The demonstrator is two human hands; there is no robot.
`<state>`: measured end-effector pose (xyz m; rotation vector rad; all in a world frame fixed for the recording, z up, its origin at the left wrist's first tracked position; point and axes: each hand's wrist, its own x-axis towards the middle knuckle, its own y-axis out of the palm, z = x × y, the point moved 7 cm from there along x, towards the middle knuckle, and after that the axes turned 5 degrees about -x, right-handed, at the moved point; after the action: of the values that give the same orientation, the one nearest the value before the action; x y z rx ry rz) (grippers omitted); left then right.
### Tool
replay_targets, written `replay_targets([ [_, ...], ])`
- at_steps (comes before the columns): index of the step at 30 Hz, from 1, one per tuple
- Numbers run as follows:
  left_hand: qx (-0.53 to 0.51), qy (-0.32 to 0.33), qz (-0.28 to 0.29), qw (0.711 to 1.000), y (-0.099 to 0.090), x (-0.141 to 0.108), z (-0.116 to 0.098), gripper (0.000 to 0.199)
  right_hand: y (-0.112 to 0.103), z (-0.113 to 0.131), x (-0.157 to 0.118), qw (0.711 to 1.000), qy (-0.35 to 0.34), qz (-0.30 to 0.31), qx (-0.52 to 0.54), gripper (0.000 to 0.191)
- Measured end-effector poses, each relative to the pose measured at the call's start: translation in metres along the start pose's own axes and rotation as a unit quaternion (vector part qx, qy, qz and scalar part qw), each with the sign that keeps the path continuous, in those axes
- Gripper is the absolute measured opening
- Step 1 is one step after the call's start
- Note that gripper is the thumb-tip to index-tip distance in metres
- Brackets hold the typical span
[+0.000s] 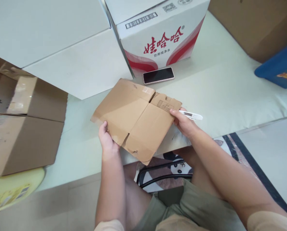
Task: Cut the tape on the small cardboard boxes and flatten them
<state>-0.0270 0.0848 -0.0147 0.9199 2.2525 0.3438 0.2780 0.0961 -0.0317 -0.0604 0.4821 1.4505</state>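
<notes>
The folded cardboard (131,115) spans the space between both grips. The left grip (107,136) is clamped on its near left edge, thumb on top; the right grip (182,122) pinches the opposite side. Holding both sides likely keeps the sheet steady where it overhangs the tabletop (230,86). A slim white tool (191,115) juts outward from the right grip, seemingly tucked there so the thumb can press the cardboard. Beyond both grips, a phone (159,75) lies clear of the sheet.

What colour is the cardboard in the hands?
The cardboard is light brown; the head view shows it best.
</notes>
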Motion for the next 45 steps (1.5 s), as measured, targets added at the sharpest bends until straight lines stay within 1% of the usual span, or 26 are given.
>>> replay_targets([
  [8,0.010,-0.006,0.009,1.000,-0.001,0.004,0.003,0.021,0.001,-0.004,0.001,1.000,0.009,0.005,-0.024,0.051],
  [12,0.007,-0.004,0.014,1.000,-0.001,0.005,0.003,0.021,0.000,-0.005,0.001,1.000,0.014,-0.003,-0.011,0.051],
  [16,0.014,0.000,0.010,1.000,-0.001,0.005,0.003,0.020,0.001,-0.005,0.001,1.000,0.012,0.006,-0.006,0.050],
  [24,0.009,-0.009,-0.003,1.000,0.001,0.001,0.004,0.021,0.002,-0.005,0.000,1.000,0.017,0.004,-0.016,0.051],
  [31,0.017,-0.011,-0.002,1.000,0.001,0.000,0.003,0.020,0.002,-0.005,0.000,1.000,0.027,-0.006,0.003,0.052],
  [35,0.017,-0.017,-0.006,1.000,0.002,-0.002,0.003,0.019,0.001,-0.005,0.000,1.000,0.020,-0.004,-0.010,0.050],
  [38,0.018,-0.019,-0.012,1.000,-0.001,0.000,0.004,0.018,0.001,-0.004,0.000,1.000,0.016,0.001,-0.020,0.049],
  [43,0.038,-0.007,0.013,0.999,-0.006,0.009,0.004,0.020,0.002,-0.004,0.000,1.000,0.018,0.003,-0.022,0.047],
  [45,0.040,-0.006,0.015,0.999,-0.008,0.011,0.004,0.019,0.002,-0.004,0.000,1.000,0.018,0.003,-0.018,0.047],
])
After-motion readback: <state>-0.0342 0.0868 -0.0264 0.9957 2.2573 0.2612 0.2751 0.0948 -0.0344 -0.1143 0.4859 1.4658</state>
